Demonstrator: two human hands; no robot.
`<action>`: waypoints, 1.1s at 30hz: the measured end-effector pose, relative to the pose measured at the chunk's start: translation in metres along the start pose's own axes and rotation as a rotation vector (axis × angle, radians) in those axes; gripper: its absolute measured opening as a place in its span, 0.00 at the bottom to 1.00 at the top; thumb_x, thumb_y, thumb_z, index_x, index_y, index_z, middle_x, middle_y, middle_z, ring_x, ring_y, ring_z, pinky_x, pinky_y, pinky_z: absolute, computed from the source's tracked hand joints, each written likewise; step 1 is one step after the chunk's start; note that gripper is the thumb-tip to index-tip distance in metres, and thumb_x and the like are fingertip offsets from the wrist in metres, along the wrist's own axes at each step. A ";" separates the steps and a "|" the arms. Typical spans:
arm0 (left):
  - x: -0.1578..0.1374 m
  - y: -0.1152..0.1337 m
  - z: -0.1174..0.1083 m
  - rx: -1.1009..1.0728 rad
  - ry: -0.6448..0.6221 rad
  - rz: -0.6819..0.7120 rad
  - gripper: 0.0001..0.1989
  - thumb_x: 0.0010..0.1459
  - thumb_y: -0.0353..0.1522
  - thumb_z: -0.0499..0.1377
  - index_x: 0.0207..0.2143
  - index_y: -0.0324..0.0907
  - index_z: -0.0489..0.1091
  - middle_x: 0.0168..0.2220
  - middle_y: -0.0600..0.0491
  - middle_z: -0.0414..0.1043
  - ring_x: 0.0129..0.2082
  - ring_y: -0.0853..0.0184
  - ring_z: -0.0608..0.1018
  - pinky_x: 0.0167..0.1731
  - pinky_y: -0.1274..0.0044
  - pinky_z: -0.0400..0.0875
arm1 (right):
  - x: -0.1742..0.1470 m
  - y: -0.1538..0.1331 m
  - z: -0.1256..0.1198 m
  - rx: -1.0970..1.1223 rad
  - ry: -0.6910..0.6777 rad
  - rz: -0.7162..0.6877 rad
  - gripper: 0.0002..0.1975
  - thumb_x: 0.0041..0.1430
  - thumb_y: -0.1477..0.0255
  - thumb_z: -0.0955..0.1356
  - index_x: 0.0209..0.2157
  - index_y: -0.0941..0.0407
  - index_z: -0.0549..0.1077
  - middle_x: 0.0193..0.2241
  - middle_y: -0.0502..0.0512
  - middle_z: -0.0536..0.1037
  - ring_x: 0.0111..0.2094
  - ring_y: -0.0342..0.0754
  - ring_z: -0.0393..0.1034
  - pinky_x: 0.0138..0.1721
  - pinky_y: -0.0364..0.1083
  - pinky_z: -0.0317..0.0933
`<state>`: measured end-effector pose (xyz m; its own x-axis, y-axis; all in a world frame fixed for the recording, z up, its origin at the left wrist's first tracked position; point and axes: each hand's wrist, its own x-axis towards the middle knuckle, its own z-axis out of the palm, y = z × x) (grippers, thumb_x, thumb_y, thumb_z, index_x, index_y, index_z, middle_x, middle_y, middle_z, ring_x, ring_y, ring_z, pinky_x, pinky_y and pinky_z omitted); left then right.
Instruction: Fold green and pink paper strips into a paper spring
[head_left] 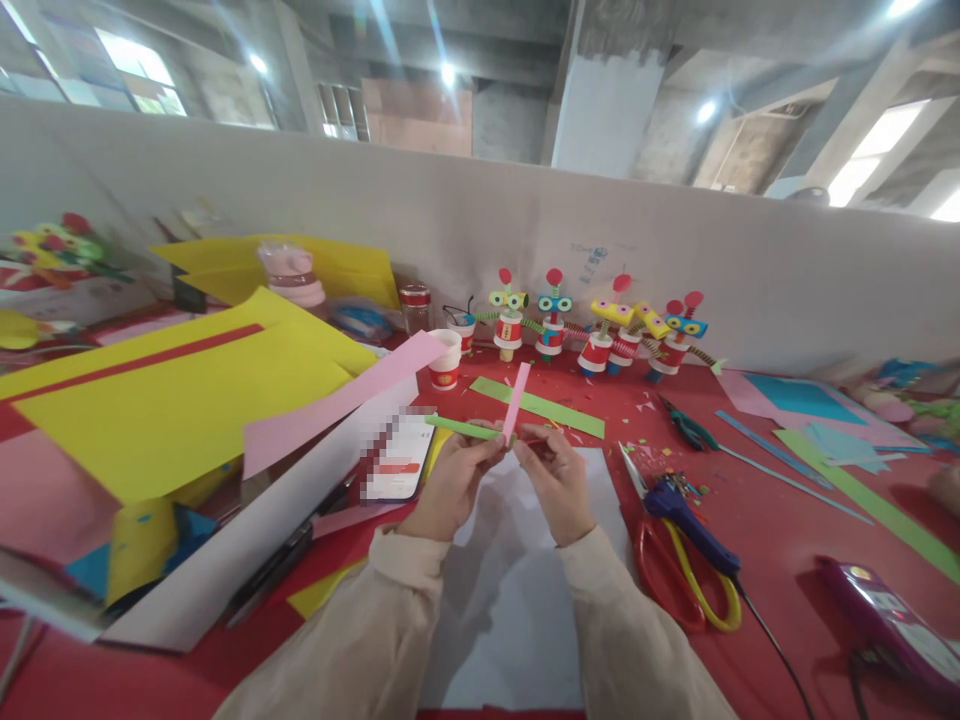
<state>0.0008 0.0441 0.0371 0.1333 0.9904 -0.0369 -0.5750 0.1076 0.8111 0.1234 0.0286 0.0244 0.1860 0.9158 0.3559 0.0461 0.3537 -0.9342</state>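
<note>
A narrow pink paper strip and a narrow green paper strip meet at an angle between my fingertips. My left hand pinches the green strip close to where the two join. Thumb and fingers of my right hand are closed at the same corner, by the lower end of the pink strip. The fingers partly hide the join. Both hands are above a white sheet on the red table. Just beyond them lies a wider green paper strip.
Red-handled scissors, a blue glue gun and pliers lie at right. Several paper-cup figures stand along the back wall. To the left are a phone, paper cups and yellow sheets.
</note>
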 end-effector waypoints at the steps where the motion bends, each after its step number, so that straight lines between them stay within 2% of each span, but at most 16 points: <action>1: 0.000 -0.001 0.001 0.009 -0.007 0.015 0.09 0.40 0.28 0.66 0.26 0.38 0.70 0.26 0.56 0.70 0.28 0.72 0.72 0.32 0.79 0.66 | -0.002 0.001 0.003 -0.034 0.008 -0.028 0.11 0.49 0.66 0.70 0.36 0.55 0.74 0.34 0.54 0.74 0.32 0.45 0.70 0.33 0.44 0.64; 5: -0.002 -0.004 0.003 0.074 -0.026 0.061 0.08 0.42 0.29 0.65 0.26 0.38 0.69 0.25 0.55 0.69 0.28 0.70 0.71 0.33 0.77 0.65 | -0.006 0.007 0.008 -0.115 0.047 -0.046 0.10 0.50 0.65 0.69 0.34 0.56 0.74 0.33 0.54 0.73 0.28 0.44 0.70 0.31 0.45 0.66; 9: -0.005 -0.005 0.008 0.145 -0.061 0.097 0.07 0.44 0.31 0.64 0.25 0.38 0.69 0.25 0.55 0.69 0.28 0.69 0.71 0.32 0.76 0.65 | -0.004 0.010 0.006 -0.029 0.069 0.000 0.10 0.50 0.64 0.69 0.32 0.56 0.74 0.31 0.53 0.72 0.27 0.44 0.70 0.30 0.45 0.66; 15: -0.007 -0.007 0.011 0.269 -0.045 0.159 0.05 0.44 0.30 0.63 0.26 0.40 0.69 0.26 0.55 0.69 0.30 0.68 0.71 0.35 0.75 0.66 | 0.000 0.011 0.003 0.080 0.117 0.103 0.10 0.47 0.65 0.70 0.30 0.57 0.74 0.26 0.50 0.73 0.25 0.43 0.69 0.29 0.45 0.65; 19: -0.007 -0.006 0.012 0.312 -0.064 0.156 0.04 0.46 0.31 0.62 0.27 0.39 0.71 0.25 0.55 0.70 0.28 0.68 0.71 0.33 0.75 0.66 | 0.001 0.007 0.001 0.135 0.117 0.180 0.10 0.44 0.66 0.71 0.28 0.57 0.74 0.23 0.49 0.74 0.23 0.42 0.68 0.28 0.44 0.63; 23: -0.006 -0.007 0.011 0.242 -0.042 0.138 0.06 0.45 0.33 0.63 0.26 0.39 0.72 0.25 0.54 0.72 0.28 0.68 0.73 0.31 0.76 0.66 | 0.002 0.003 0.002 0.180 0.110 0.225 0.10 0.43 0.66 0.72 0.27 0.58 0.74 0.21 0.49 0.74 0.22 0.42 0.67 0.27 0.43 0.62; 29: -0.001 -0.014 0.001 0.161 -0.010 0.036 0.07 0.42 0.31 0.65 0.25 0.38 0.71 0.23 0.56 0.71 0.25 0.71 0.72 0.33 0.77 0.66 | 0.002 0.002 0.002 0.209 0.101 0.230 0.09 0.41 0.68 0.73 0.26 0.57 0.74 0.21 0.49 0.74 0.22 0.42 0.66 0.26 0.43 0.60; 33: 0.000 -0.013 0.000 0.165 0.001 0.010 0.09 0.40 0.30 0.67 0.26 0.38 0.71 0.23 0.55 0.73 0.25 0.72 0.73 0.33 0.77 0.66 | 0.001 0.003 0.001 0.185 0.076 0.183 0.09 0.40 0.69 0.73 0.27 0.56 0.75 0.24 0.50 0.75 0.24 0.43 0.67 0.28 0.44 0.61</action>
<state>0.0081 0.0427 0.0262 0.1275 0.9914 -0.0288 -0.4355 0.0820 0.8964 0.1232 0.0304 0.0217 0.2478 0.9534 0.1721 -0.1739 0.2186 -0.9602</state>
